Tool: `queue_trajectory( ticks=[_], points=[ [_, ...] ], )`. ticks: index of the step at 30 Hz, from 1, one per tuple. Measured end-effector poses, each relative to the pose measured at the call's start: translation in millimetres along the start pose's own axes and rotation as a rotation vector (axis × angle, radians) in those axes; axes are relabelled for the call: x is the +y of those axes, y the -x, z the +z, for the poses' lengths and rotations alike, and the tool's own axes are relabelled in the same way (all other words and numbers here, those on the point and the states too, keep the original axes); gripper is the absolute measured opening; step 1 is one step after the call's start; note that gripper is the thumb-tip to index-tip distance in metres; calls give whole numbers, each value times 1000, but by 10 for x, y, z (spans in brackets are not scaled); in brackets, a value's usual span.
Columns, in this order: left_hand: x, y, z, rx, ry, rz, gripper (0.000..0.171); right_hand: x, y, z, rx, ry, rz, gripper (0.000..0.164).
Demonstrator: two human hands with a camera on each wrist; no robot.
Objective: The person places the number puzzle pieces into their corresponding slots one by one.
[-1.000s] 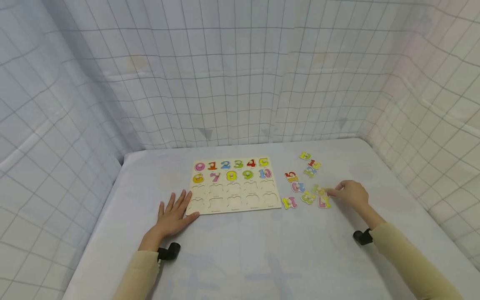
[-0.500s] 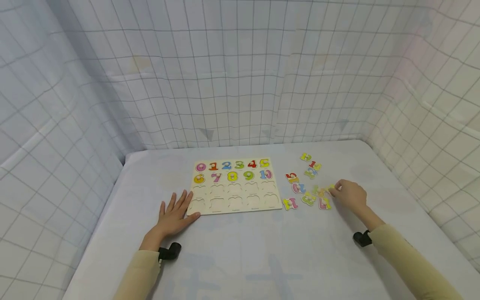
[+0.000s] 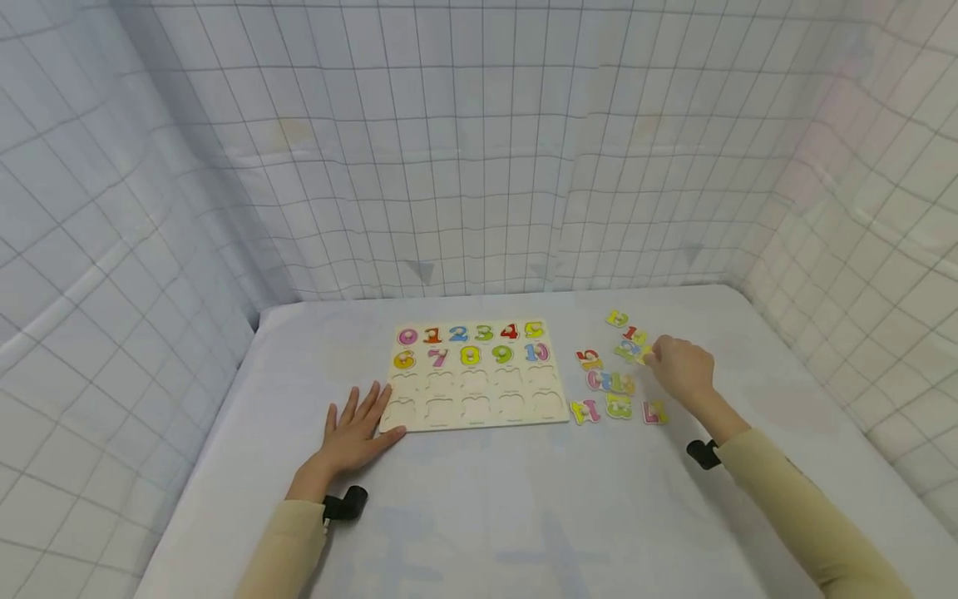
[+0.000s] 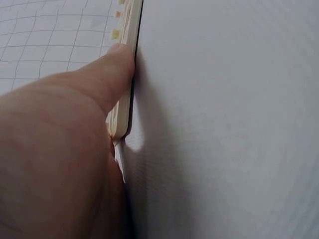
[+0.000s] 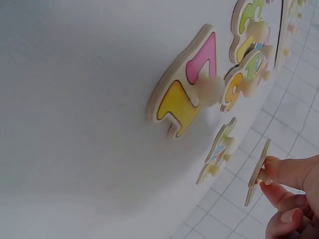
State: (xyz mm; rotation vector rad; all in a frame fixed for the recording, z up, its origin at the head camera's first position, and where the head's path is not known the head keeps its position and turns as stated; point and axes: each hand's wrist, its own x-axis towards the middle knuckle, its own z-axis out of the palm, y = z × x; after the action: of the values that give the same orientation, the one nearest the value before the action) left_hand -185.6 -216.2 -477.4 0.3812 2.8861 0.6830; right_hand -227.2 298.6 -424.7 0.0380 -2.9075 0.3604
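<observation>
On my head feed the left hand (image 3: 353, 438) has its fingers straight and spread, gripping nothing, its thumb on the near-left corner of the number board (image 3: 491, 408). The board lies between both hands, touching the left and well apart from the right; pieces 0 to 10 (image 3: 470, 356) sit in its two far rows. On the wrist feed I see the right hand (image 3: 683, 368) pinching a puzzle piece (image 5: 258, 164) by its knob, thumb against finger, other fingers curled. The piece stands edge-on to me; I cannot read its number. Loose pieces (image 3: 590, 359) lie on the worktop (image 3: 479, 516) between the board and the right hand. The 17 piece (image 5: 187, 82) rests on the near side of the right hand.
</observation>
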Motion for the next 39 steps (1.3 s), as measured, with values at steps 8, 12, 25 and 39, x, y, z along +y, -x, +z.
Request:
queue_trajectory(
  ticks=[8, 12, 25, 39],
  points=[
    [37, 33, -82, -3, -14, -11, 84, -449, -134, 3, -68, -43, -89, 22],
    [38, 24, -72, -4, -5, -3, 84, -825, -218, 66, -57, -61, -202, 20],
    [38, 1, -52, -2, -11, 2, 83, -2095, -418, 500, -37, -112, -465, 16],
    [37, 8, -51, -12, -22, -7, 84, -3039, -394, 998, -189, -75, -536, 21]
  ],
)
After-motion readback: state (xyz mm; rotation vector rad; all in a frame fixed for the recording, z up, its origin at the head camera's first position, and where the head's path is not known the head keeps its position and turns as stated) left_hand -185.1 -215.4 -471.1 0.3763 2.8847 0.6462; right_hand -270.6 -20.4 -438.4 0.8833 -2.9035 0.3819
